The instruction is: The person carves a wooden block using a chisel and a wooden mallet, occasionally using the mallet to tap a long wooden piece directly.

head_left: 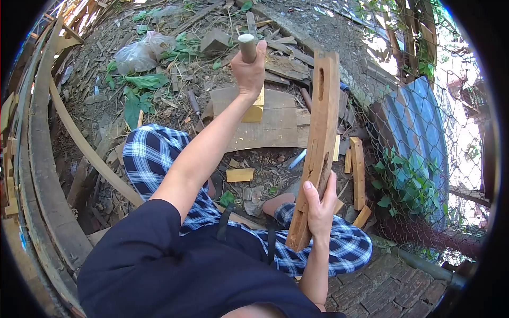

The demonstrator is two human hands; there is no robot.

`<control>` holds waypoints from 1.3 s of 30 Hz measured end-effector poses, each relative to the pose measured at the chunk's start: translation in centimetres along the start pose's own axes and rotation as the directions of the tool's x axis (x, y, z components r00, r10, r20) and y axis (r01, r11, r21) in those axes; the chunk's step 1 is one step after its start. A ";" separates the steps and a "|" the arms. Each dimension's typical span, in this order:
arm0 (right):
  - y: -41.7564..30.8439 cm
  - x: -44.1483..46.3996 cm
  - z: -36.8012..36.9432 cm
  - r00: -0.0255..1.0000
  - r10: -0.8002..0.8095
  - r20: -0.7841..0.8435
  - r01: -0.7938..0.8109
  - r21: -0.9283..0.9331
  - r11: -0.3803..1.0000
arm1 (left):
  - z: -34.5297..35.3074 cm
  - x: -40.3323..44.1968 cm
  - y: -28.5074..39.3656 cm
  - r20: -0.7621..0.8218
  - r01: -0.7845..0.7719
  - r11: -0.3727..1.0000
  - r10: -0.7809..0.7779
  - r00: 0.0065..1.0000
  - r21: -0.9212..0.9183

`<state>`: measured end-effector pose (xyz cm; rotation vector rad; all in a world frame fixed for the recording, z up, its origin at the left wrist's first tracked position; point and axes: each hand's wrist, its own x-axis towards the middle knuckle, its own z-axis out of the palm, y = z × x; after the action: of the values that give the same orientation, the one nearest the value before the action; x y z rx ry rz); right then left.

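Observation:
My left hand [248, 71] is stretched forward, its fingers wrapped round a thick, round wooden handle [247, 50] with a pale flat end. The tool's other end cannot be made out. My right hand [321, 212] grips the lower part of a long wooden beam [321, 116], thumb on its near face. Several slots are cut into the beam, which stands tilted above my right leg. Under my left forearm and wrist, a yellowish wood block [254, 113] rests on a wide, curved-edge board [275, 135] on the ground.
Dark-handled tools, one [194, 102] left of the board, lie nearby. Small wood offcuts [239, 175] and a slotted piece [357, 172] are on the dirt. A wire fence [424, 222] with corrugated sheet [416, 122] stands right; long curved planks [42, 159] line the left. A plastic bag [140, 53] lies ahead.

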<state>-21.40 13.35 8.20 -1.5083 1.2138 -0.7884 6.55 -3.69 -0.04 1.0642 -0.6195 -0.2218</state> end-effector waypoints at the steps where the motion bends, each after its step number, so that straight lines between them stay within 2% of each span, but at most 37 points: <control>1: -0.5 0.1 0.0 1.000 -0.010 -0.001 0.010 -0.007 1.000 | 0.0 -0.1 0.0 0.001 0.004 1.000 -0.004 1.000 0.000; 4: -0.9 0.4 0.0 1.000 -0.027 0.003 0.027 -0.023 0.999 | 0.1 -0.1 0.2 -0.004 -0.018 1.000 0.018 1.000 0.006; 11: -0.3 0.2 0.4 0.998 0.036 0.043 -0.036 -0.004 0.999 | 0.0 0.0 0.3 0.028 0.039 0.999 -0.039 0.999 0.003; 13: 0.2 0.3 0.4 0.999 0.012 0.047 -0.012 -0.010 1.000 | 0.2 0.0 0.7 0.038 0.053 0.999 -0.053 0.998 -0.001; 16: -0.5 0.8 0.4 0.998 -0.028 0.053 0.029 -0.013 1.000 | 0.5 -0.8 1.3 0.037 -0.014 0.996 0.011 0.999 0.091; 18: -2.1 1.6 0.2 0.998 -0.044 0.046 0.045 -0.008 0.999 | 0.8 -1.4 1.7 0.103 -0.056 0.986 0.040 0.994 0.159; 22: -7.5 3.3 -0.5 0.950 -0.311 0.017 0.310 0.024 0.950 | 1.6 -2.7 2.2 0.129 -0.109 0.983 0.090 0.988 0.151; 23: -8.3 3.7 -0.4 0.918 -0.395 -0.018 0.395 0.071 0.916 | 1.5 -2.9 2.4 0.146 -0.116 0.975 0.089 0.985 0.190; 24: -9.2 4.2 -0.3 0.851 -0.523 -0.045 0.524 0.031 0.851 | 1.5 -3.1 2.4 0.147 -0.120 0.975 0.093 0.985 0.188; 26: -9.4 4.8 0.0 0.802 -0.593 -0.071 0.594 -0.001 0.804 | 1.5 -3.3 2.6 0.175 -0.175 0.966 0.142 0.974 0.190; 28: -9.2 4.8 0.4 0.904 -0.424 0.056 0.419 -0.313 0.852 | 1.2 -3.7 2.3 0.186 -0.130 0.978 0.099 0.978 0.165; 29: -8.8 5.5 -0.2 0.973 -0.136 0.185 0.218 -0.556 0.802 | 1.2 -3.7 2.2 0.205 -0.187 0.972 0.156 0.966 0.144; 30: -8.0 6.0 -0.2 0.975 -0.090 0.203 0.171 -0.432 0.885 | 1.1 -3.7 1.8 0.225 -0.247 0.961 0.216 0.950 0.123; 31: -7.6 5.6 -0.8 0.977 -0.114 0.182 0.189 -0.475 0.859 | 0.9 -3.6 1.4 0.225 -0.212 0.956 0.165 0.960 0.201; 32: -7.7 5.9 -1.3 0.972 -0.152 0.180 0.225 -0.519 0.825 | 1.6 -2.9 0.8 0.203 -0.226 0.955 0.187 0.961 0.192; 34: -9.3 5.5 -1.8 0.962 -0.235 0.137 0.271 -0.391 0.880 | 1.3 -4.4 1.5 0.209 -0.141 0.968 0.097 0.973 0.206; 35: -10.5 5.0 -1.8 0.945 -0.303 0.125 0.323 -0.213 0.922 | 1.5 -5.0 2.1 0.193 -0.190 0.962 0.152 0.969 0.197; 36: -10.4 5.2 -2.1 0.893 -0.439 0.093 0.445 -0.317 0.838 | 1.5 -5.4 1.9 0.184 -0.186 0.961 0.149 0.972 0.203; 38: -10.6 4.4 -1.0 0.879 -0.477 0.006 0.474 -0.114 0.873 | 1.4 -5.5 1.6 0.211 -0.223 0.945 0.174 0.962 0.239; 39: -10.0 4.3 -0.8 0.928 -0.367 0.064 0.370 -0.262 0.891 | 1.3 -5.5 1.6 0.216 -0.222 0.944 0.170 0.961 0.244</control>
<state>-17.92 8.91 17.55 -2.0063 1.0687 -0.8830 1.15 -1.32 -0.23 1.2392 -0.9460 -0.0665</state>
